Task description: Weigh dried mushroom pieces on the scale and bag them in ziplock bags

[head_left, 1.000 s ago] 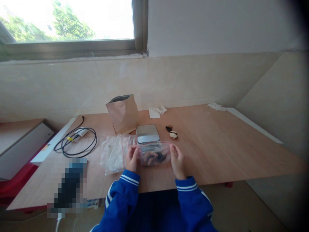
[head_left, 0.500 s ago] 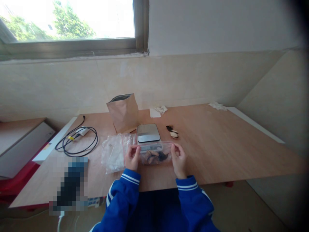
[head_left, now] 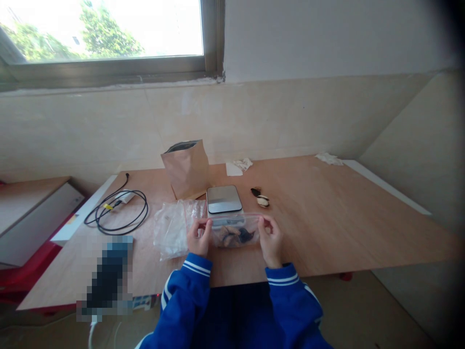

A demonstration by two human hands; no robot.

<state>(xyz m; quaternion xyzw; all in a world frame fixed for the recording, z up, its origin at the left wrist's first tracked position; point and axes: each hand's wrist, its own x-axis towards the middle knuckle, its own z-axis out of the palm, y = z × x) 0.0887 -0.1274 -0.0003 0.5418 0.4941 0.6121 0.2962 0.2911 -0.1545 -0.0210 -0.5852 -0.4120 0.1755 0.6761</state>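
A clear zip bag with brown and dark pieces inside is stretched level between my two hands. My left hand pinches its top left corner between thumb and fingers. At the top right corner, my right hand pinches it the same way. Just beyond the bag stands a small kitchen scale, its front edge seen through the plastic. A pile of clear plastic bags lies to the left, close by my left hand. What the pieces in the bag are I cannot make out.
Behind the scale stands an open brown paper pouch. Several dark and pale seed-like pieces lie right of it. A coiled black cable and a blurred-out dark object are on the left. Crumpled tissue lies by the wall.
Both hands keep their pinch on the bag's top corners and have barely moved. The whole view has shifted very slightly.
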